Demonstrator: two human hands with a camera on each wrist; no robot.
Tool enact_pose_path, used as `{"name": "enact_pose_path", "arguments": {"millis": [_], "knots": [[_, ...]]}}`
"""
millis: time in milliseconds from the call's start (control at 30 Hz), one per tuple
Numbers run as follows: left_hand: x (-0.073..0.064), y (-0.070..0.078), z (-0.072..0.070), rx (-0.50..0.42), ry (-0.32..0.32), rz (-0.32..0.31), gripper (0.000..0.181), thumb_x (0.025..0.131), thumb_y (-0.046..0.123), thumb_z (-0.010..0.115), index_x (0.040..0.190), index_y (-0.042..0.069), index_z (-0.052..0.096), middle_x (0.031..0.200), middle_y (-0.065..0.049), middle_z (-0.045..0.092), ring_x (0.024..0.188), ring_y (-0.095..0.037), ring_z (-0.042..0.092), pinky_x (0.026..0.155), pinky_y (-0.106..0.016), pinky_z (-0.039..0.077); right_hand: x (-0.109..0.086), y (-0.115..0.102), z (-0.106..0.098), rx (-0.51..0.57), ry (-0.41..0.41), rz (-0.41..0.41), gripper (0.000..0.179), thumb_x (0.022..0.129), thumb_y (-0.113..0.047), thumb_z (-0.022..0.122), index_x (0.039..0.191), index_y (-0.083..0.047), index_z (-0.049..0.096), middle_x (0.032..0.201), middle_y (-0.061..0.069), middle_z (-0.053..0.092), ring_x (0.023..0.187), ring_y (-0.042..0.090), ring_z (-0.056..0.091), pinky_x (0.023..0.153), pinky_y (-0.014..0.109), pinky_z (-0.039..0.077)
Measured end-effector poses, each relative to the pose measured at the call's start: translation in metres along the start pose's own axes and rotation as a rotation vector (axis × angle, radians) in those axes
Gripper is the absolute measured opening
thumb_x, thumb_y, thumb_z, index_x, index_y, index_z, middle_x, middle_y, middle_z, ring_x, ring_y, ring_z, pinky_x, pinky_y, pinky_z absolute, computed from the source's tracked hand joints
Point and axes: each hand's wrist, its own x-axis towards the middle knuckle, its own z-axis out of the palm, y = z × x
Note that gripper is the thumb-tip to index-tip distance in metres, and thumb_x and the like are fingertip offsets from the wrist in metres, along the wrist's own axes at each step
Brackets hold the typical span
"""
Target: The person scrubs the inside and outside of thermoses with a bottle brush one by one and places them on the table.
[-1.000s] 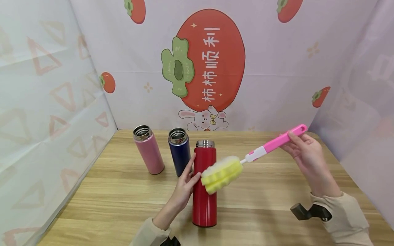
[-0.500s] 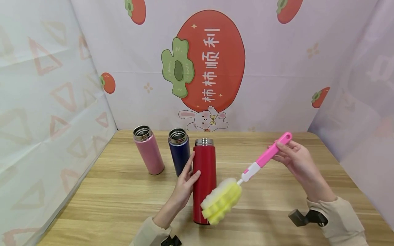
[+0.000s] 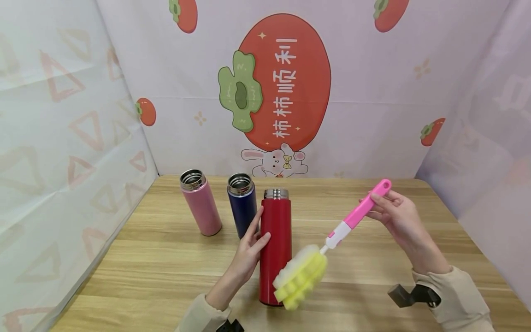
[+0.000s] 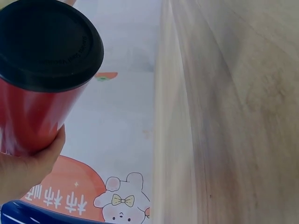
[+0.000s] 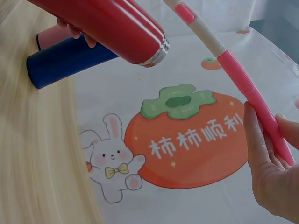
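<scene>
My left hand [image 3: 244, 258] grips a red thermos flask [image 3: 275, 235] around its side, with the lidless steel mouth upward. The flask's black base [image 4: 49, 44] is seen from beneath in the left wrist view, off the table. The pink handle of a bottle brush [image 3: 358, 212] is pinched near its end by my right hand [image 3: 400, 223]. The brush slants downward, and its yellow and white sponge head [image 3: 303, 276] hangs in front of the flask's lower right side in the head view; whether they touch, I cannot tell.
A lidless pink flask [image 3: 202, 207] and a lidless blue flask [image 3: 241, 207] stand upright on the wooden table [image 3: 137, 258], left of and behind the red one. A printed backdrop [image 3: 365, 92] rises behind the table.
The brush has swung down and toward the person, its sponge head dropping from the red flask's middle to its base. My right hand has shifted left and slightly lower. My left hand keeps its grip.
</scene>
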Motion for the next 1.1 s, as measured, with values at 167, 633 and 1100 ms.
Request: {"name": "enact_pose_path", "arguments": {"millis": [167, 633, 1100], "knots": [[-0.002, 0.000, -0.001, -0.003, -0.023, -0.007, 0.061, 0.092, 0.014, 0.046, 0.141, 0.031, 0.015, 0.140, -0.016, 0.021, 0.121, -0.029, 0.034, 0.093, -0.037, 0.037, 0.002, -0.005, -0.001, 0.055, 0.045, -0.044, 0.023, 0.091, 0.006, 0.038, 0.091, 0.004, 0.061, 0.085, 0.016, 0.066, 0.081, 0.024, 0.065, 0.072, 0.032, 0.049], [-0.008, -0.001, -0.003, 0.004, -0.065, -0.055, 0.061, 0.093, 0.014, 0.043, 0.141, 0.032, 0.011, 0.145, -0.008, 0.011, 0.124, -0.029, 0.031, 0.096, -0.041, 0.034, 0.009, -0.028, -0.002, 0.149, 0.274, -0.108, 0.011, 0.085, 0.002, 0.053, 0.094, 0.007, 0.056, 0.084, 0.017, 0.065, 0.082, 0.024, 0.064, 0.074, 0.032, 0.048], [-0.010, -0.003, -0.003, -0.029, -0.108, -0.060, 0.058, 0.094, 0.016, 0.040, 0.142, 0.030, 0.010, 0.145, -0.011, 0.014, 0.125, -0.024, 0.028, 0.096, -0.034, 0.033, 0.016, -0.036, -0.001, 0.207, 0.370, -0.173, 0.011, 0.082, 0.002, 0.057, 0.091, 0.007, 0.057, 0.083, 0.017, 0.064, 0.077, 0.024, 0.065, 0.072, 0.032, 0.049]]}}
